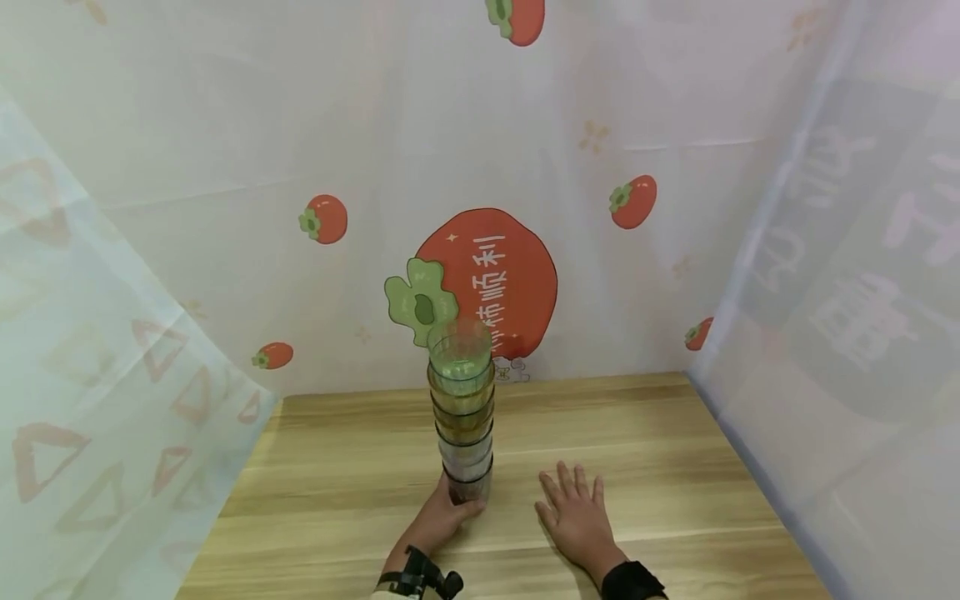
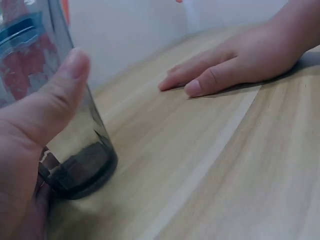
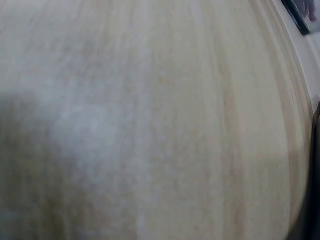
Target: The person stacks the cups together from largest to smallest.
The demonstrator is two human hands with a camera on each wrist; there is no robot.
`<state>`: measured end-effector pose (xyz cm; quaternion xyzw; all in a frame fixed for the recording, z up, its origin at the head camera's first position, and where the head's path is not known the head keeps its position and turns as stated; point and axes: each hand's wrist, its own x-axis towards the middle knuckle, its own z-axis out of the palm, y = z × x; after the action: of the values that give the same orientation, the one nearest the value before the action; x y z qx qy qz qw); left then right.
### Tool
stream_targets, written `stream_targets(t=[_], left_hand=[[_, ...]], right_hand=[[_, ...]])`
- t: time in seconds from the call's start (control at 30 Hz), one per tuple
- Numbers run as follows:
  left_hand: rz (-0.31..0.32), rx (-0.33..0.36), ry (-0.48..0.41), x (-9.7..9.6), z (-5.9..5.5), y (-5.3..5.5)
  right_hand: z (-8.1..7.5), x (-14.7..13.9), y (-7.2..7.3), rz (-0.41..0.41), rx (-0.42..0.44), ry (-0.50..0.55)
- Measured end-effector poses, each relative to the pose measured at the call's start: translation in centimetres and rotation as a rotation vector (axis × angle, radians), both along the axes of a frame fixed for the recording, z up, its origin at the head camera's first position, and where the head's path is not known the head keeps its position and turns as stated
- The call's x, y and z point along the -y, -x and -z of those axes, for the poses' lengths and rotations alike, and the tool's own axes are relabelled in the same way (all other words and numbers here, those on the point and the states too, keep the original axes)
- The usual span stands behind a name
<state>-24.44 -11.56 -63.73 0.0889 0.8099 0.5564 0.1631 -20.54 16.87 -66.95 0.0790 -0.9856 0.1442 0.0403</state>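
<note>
A tall stack of see-through cups [image 1: 465, 406] rises from the wooden table, green at the top, amber below that, then clear and greyish toward the base. My left hand [image 1: 437, 518] grips the lowest cup, thumb on the near side and fingers going round behind it. In the left wrist view, the dark-bottomed grey cup [image 2: 82, 172] stands within that grip; the top of the stack is out of that view. To the right, apart from the stack, my right hand [image 1: 579, 518] rests palm down on the table with its fingers spread.
The wooden table [image 1: 337, 475] meets a white curtain [image 1: 225, 250] printed with persimmons at its back edge. More curtains hang along the left and right sides. A dark-edged object [image 3: 300, 15] shows at the right wrist view's corner.
</note>
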Motion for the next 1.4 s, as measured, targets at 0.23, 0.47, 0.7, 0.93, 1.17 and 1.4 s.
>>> stream_targets(t=[0.23, 0.47, 0.7, 0.93, 1.17, 1.4], left_hand=[[0.034, -0.087, 0.125, -2.0, -0.1, 2.2], [-0.023, -0.232, 0.156, -3.1, 0.3, 4.0], [-0.135, -0.278, 0.356, -3.9, 0.6, 4.0], [-0.105, -0.343, 0.442, -2.5, 1.4, 2.8], [-0.083, -0.34, 0.554, -0.1, 2.1, -1.0], [-0.181, -0.414, 0.683, 0.0, 3.1, -4.4]], right_hand=[[0.2, 0.2, -0.1, 0.02, -0.011, 0.001], [0.3, 1.1, 0.5, -0.003, -0.022, 0.003], [0.3, 1.7, 0.9, -0.031, -0.022, -0.003], [0.4, 2.2, 1.3, -0.041, -0.058, 0.013], [1.0, 1.6, 1.1, -0.033, -0.051, 0.034], [0.9, -0.1, 1.1, 0.015, -0.106, 0.071]])
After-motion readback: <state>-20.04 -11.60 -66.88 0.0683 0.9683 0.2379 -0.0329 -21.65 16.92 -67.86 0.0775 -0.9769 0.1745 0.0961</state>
